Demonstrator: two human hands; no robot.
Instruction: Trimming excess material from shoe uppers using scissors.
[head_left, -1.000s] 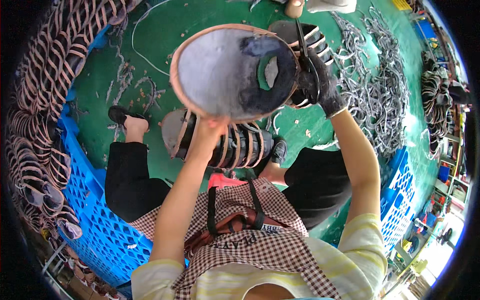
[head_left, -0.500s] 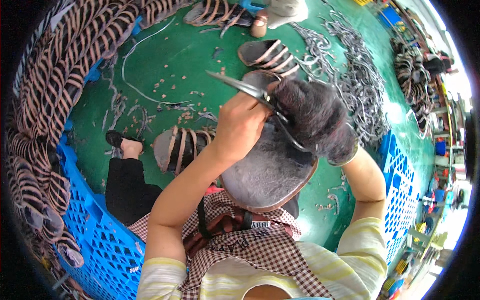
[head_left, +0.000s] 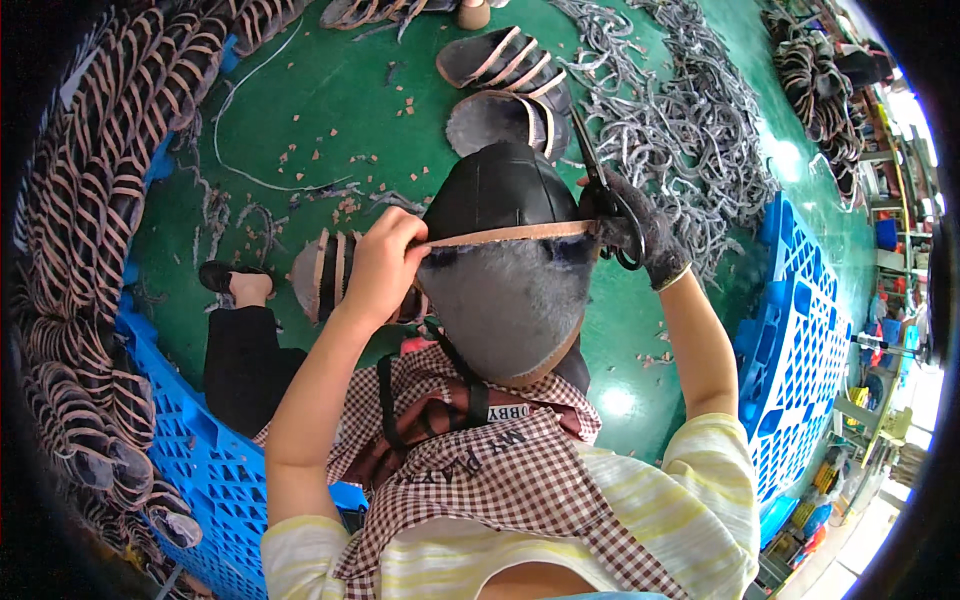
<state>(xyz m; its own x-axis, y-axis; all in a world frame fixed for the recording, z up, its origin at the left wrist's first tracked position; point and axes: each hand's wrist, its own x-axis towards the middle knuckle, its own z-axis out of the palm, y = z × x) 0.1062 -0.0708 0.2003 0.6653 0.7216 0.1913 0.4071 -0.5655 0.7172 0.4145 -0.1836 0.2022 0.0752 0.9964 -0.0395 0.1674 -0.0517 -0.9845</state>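
In front of my apron is a closed-toe slipper [head_left: 500, 190] with a smooth black upper, a grey furry footbed and a tan edge along the upper's opening. The toe points away from me. My left hand [head_left: 380, 265], bare, pinches the left end of that edge between thumb and fingers. On the right, my right hand [head_left: 655, 235] wears a dark glove and is closed round black-handled scissors [head_left: 590, 155], whose blades point up and away. Its fingers are at the edge's right end; the glove and handles partly hide whether they also grip it.
Black-and-tan slippers [head_left: 505, 65] lie on the green floor ahead, beside a heap of grey trimmed strips [head_left: 690, 130]. Long stacks of slippers [head_left: 110, 200] line the left on blue pallets [head_left: 205, 490]. Another blue pallet [head_left: 800, 350] stands right. Tan scraps litter the floor.
My gloved right hand has moved right with the scissors, away from my left hand. The blades swung from upper left to nearly upright. The slipper now shows its black upper, held at the edge.
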